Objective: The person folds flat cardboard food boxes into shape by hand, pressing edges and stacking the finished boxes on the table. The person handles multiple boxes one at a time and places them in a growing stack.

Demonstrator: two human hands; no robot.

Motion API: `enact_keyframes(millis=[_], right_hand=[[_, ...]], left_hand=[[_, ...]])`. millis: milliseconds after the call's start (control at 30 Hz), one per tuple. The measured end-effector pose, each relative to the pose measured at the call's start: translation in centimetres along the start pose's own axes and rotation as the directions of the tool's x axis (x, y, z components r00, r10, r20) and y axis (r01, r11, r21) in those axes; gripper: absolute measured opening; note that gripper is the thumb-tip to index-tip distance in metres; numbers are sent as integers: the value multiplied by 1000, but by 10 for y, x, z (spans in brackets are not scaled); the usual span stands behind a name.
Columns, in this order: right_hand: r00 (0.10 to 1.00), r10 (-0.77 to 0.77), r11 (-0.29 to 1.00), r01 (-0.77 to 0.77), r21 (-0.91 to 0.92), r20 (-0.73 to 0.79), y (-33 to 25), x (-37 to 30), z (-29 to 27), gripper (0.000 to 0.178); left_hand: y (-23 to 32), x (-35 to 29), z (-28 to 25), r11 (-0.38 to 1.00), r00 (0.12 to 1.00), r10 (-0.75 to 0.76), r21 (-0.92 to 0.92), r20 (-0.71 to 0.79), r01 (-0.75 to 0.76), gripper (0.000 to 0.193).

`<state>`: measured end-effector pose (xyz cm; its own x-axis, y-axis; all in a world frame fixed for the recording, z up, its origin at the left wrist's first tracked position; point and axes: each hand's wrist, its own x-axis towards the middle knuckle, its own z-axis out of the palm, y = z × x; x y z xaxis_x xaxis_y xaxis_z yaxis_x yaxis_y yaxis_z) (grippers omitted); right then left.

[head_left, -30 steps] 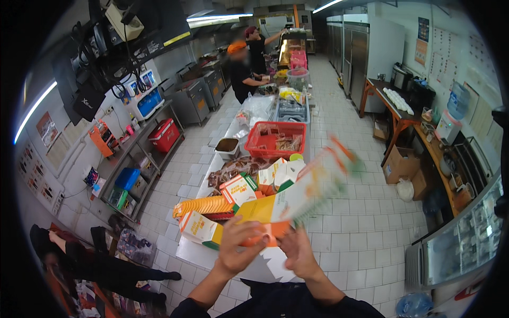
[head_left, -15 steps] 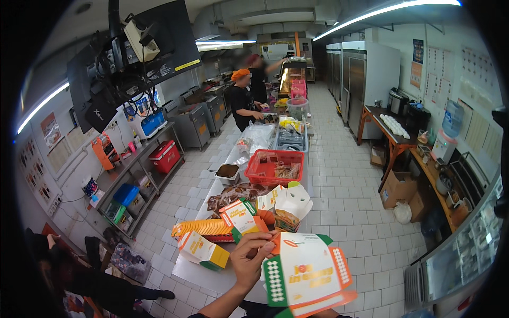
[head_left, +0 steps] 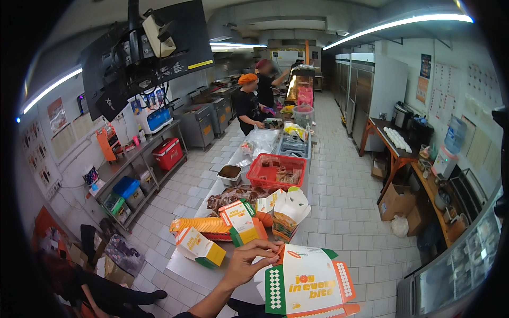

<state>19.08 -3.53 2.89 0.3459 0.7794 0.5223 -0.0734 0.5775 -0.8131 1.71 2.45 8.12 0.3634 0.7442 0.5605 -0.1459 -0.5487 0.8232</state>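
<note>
My left hand point(head_left: 248, 262) pinches the top left edge of an unfolded white carton point(head_left: 310, 283) with orange and green flaps, held low in front of me with its printed face toward the camera. My right hand does not show; it may be behind the carton. Just beyond my left hand, on the steel counter point(head_left: 185, 267), lie a folded white and yellow box point(head_left: 199, 246), a standing orange and green box point(head_left: 241, 222), an open white box point(head_left: 291, 208) and a stack of flat orange cartons point(head_left: 199, 225).
Further along the counter stand a red basket point(head_left: 275, 172), a brown-filled tub point(head_left: 229, 172) and grey crates point(head_left: 294, 144). Two co-workers point(head_left: 247, 103) work at the far end. Another person point(head_left: 79, 286) is low at the left. Shelves point(head_left: 132, 175) line the left wall, a table point(head_left: 395, 143) the right.
The carton has come down from in front of me to low right and now faces the camera. My right hand, on the carton one second ago, has dropped out of sight.
</note>
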Motion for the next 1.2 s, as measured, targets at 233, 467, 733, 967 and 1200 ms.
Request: enact_keyframes(millis=[233, 467, 733, 967, 1200], right_hand=[[991, -112, 994, 111, -17, -67, -8, -9, -20, 62], [972, -190, 982, 186, -43, -135, -7, -18, -26, 62], [950, -261, 965, 251, -77, -170, 8, -31, -25, 63], [980, -179, 969, 160, -185, -91, 44, 11, -7, 63], [964, 60, 995, -77, -58, -259, 58, 41, 4, 57]], left_hand=[[-21, -2, 13, 1000, 994, -5, -22, -106, 2, 15], [-9, -5, 17, 953, 984, 155, 248, 86, -172, 22], [-37, -16, 16, 790, 873, 472, 496, -118, -360, 27], [-48, -8, 5, 989, 895, 34, 145, -445, 34, 32], [-63, -31, 23, 562, 747, 649, 750, -140, -348, 49]])
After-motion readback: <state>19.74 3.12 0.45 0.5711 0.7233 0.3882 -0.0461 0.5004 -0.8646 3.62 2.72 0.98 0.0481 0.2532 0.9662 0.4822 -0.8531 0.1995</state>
